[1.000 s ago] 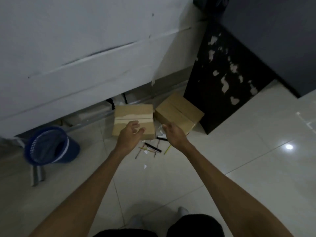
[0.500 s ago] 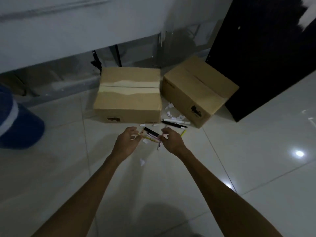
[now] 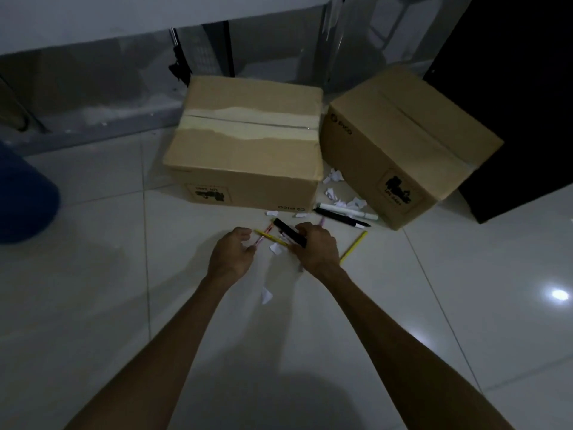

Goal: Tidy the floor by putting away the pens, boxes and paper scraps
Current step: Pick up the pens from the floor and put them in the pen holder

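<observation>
Two taped cardboard boxes stand on the tiled floor: a wide box (image 3: 248, 150) straight ahead and a second box (image 3: 403, 144) turned at an angle to its right. Pens lie in front of them. My right hand (image 3: 313, 246) is closed around a black pen (image 3: 288, 232). My left hand (image 3: 231, 251) pinches the end of a pink pen (image 3: 263, 235) that crosses a yellow pen (image 3: 269, 237). A white marker (image 3: 347, 211), another black pen (image 3: 341, 218) and a yellow pen (image 3: 353, 246) lie further right. White paper scraps (image 3: 333, 176) sit between the boxes, and one scrap (image 3: 266, 295) lies nearer me.
A blue bin (image 3: 24, 193) stands at the left edge. A black panel (image 3: 511, 88) leans behind the right box. A white wall with a gap beneath it runs along the back. Glossy floor tiles extend towards me and to the right.
The view has dropped closer to the floor. Both hands came down from in front of the boxes onto the pens and closed on them.
</observation>
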